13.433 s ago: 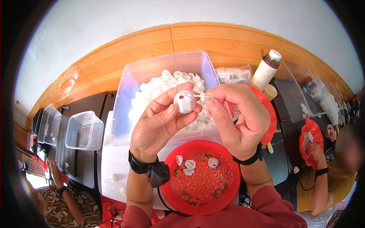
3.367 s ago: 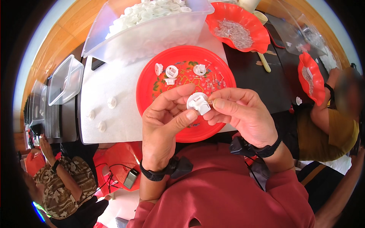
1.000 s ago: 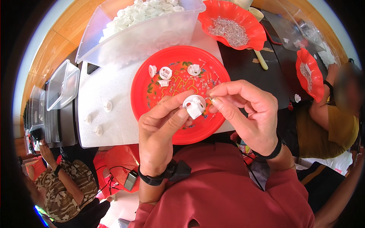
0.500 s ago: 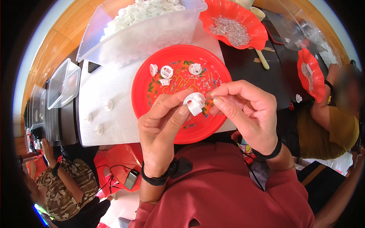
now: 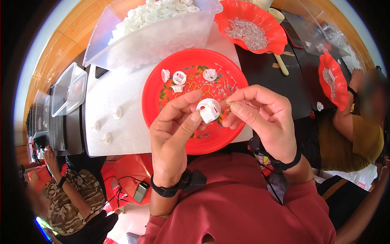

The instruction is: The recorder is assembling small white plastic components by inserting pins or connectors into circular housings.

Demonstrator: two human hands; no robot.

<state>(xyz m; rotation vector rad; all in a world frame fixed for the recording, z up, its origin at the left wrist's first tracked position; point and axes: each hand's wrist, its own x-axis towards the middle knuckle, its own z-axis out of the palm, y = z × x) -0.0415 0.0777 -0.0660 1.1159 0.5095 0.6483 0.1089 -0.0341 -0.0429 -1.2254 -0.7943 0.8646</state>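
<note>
Between thumb and fingers my left hand [image 5: 172,132] grips a round white plastic part [image 5: 209,111] with a boxy, slotted middle. My right hand [image 5: 264,122] is closed in a pinch on a thin clear plastic pin [image 5: 225,104], whose tip meets the right side of the white part. Both hands are over a red round tray [image 5: 152,95] with a printed floral pattern. Several similar white parts, one of them a slotted piece [image 5: 209,75], lie in the tray beyond my hands. Loose clear pins [image 5: 227,87] are scattered at its right side.
A clear bin [image 5: 142,49] heaped with white parts stands at the back. Right of it is a red wavy bowl [image 5: 280,38] of clear pieces. Three white parts, including one [image 5: 117,112], rest on the white sheet [image 5: 101,85]. Other people sit at left and right.
The white part has turned slightly in my left fingers, and its slots face me more. My right hand keeps its pinch and has barely moved.
</note>
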